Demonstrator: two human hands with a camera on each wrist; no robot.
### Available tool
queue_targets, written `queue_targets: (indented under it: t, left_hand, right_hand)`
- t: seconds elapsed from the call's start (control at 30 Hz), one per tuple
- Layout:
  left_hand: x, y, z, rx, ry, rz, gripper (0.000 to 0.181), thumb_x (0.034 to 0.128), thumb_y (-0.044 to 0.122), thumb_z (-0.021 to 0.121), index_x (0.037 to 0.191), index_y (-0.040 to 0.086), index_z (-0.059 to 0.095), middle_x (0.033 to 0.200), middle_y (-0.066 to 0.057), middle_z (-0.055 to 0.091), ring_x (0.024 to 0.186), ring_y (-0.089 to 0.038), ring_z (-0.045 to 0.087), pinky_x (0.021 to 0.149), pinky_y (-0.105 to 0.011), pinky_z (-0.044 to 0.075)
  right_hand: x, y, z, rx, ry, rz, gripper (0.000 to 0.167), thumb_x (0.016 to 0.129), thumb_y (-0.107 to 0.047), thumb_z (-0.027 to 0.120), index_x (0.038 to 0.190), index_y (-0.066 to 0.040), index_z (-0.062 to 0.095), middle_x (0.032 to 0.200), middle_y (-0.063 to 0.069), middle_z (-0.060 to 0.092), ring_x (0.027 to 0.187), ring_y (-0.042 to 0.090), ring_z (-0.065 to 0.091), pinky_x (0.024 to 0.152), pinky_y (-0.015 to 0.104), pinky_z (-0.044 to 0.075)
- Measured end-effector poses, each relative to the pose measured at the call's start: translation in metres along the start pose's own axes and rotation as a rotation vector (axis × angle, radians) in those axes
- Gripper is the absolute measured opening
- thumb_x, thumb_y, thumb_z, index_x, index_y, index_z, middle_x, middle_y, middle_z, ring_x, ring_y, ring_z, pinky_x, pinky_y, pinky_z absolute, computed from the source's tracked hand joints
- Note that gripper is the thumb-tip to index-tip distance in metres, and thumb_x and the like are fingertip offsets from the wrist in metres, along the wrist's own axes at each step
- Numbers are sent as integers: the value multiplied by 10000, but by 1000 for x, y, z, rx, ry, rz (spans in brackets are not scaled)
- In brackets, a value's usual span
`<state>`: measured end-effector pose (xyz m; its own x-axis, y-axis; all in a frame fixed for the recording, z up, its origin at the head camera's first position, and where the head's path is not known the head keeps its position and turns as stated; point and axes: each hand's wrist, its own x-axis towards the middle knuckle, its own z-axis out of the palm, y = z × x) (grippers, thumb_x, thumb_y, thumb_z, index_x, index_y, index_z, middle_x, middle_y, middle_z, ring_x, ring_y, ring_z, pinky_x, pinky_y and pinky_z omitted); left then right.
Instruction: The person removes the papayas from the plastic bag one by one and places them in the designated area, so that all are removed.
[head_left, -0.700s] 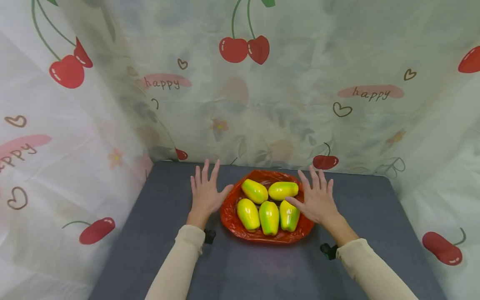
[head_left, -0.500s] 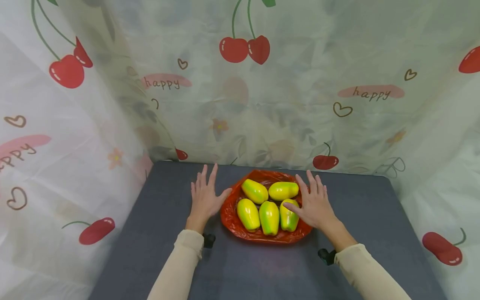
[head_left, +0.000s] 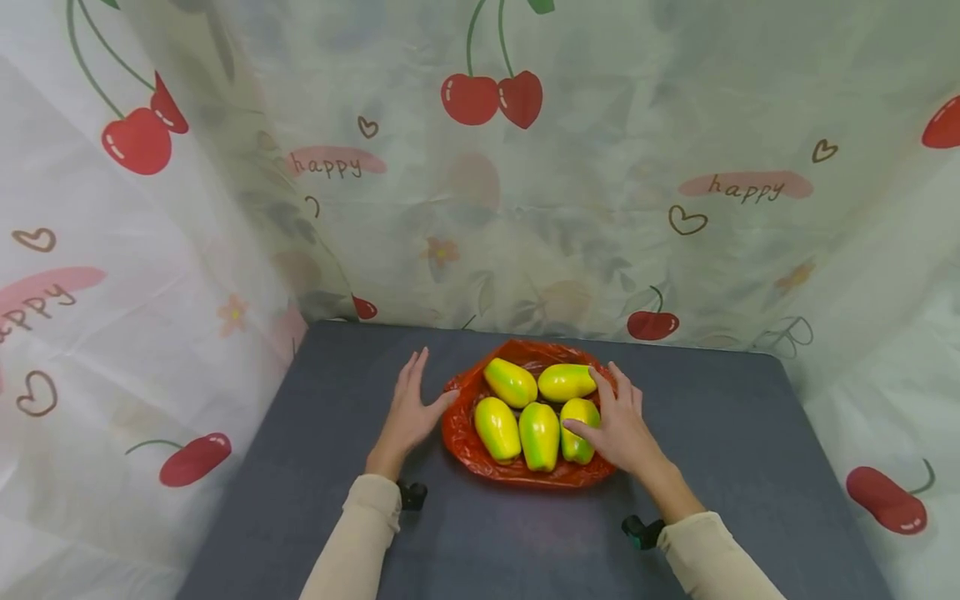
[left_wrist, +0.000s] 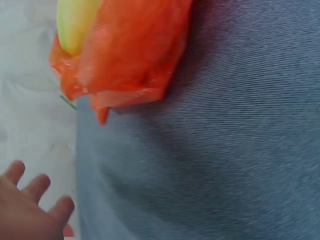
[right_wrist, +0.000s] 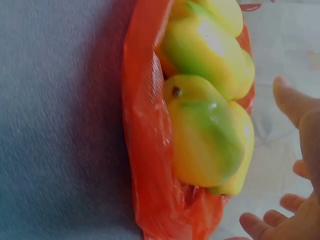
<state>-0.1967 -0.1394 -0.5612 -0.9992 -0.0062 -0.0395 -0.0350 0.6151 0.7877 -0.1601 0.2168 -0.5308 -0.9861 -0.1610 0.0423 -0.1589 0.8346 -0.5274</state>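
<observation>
Several glossy yellow-green fruits [head_left: 539, 437], shaped like small papayas, lie in a red plastic bag [head_left: 491, 473] whose mouth is spread wide. My left hand [head_left: 405, 421] is at the bag's left side, fingers extended and thumb toward its rim. Over the bag's right side hovers my right hand [head_left: 624, 429], its thumb in front of the front right fruit [head_left: 577, 446] and its fingers slightly bent. Contact with bag or fruit cannot be made out. Gaps separate the left hand [left_wrist: 30, 212] from the bag [left_wrist: 135, 45] and the right hand [right_wrist: 305, 150] from the fruit [right_wrist: 205, 135] in the wrist views.
Underneath is a dark grey table [head_left: 517, 546]. A pale curtain [head_left: 570, 208] printed with cherries and "happy" stands behind the table's back edge and along both sides. Black wrist cameras [head_left: 643, 532] sit below the hands.
Both hands have come down and back toward the person. The right hand has also shifted left over the bag, and its fingers have bent a little. Bag and fruits stay in place.
</observation>
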Motion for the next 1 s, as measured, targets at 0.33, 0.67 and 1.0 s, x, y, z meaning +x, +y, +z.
queue_targets:
  t: [0.33, 0.67, 1.0]
  left_hand:
    - [-5, -20, 10, -262, -32, -23, 835, 908, 385, 766, 1601, 313, 307, 1661, -42, 341, 1547, -300, 319, 1249, -573, 289]
    - [-5, -34, 23, -388, -32, 38, 740, 895, 236, 795, 1543, 174, 444, 1571, -76, 488, 1445, -335, 475, 1163, -556, 428]
    - [-3, -38, 29, -422, -127, 74, 718, 912, 178, 773, 1546, 143, 437, 1529, -120, 514, 1381, -350, 532, 1149, -568, 438]
  right_hand:
    - [-8, -5, 15, 86, 41, 44, 806, 883, -368, 795, 1508, -32, 413, 1512, 255, 295, 1296, 446, 286, 996, 601, 404]
    - [-14, -6, 25, 119, 86, 111, 747, 890, -346, 792, 1483, -46, 448, 1490, 250, 332, 1279, 443, 332, 997, 611, 410]
    - [-11, -10, 31, 108, 43, 174, 731, 890, -328, 796, 1476, -51, 459, 1489, 244, 324, 1274, 433, 356, 1039, 604, 429]
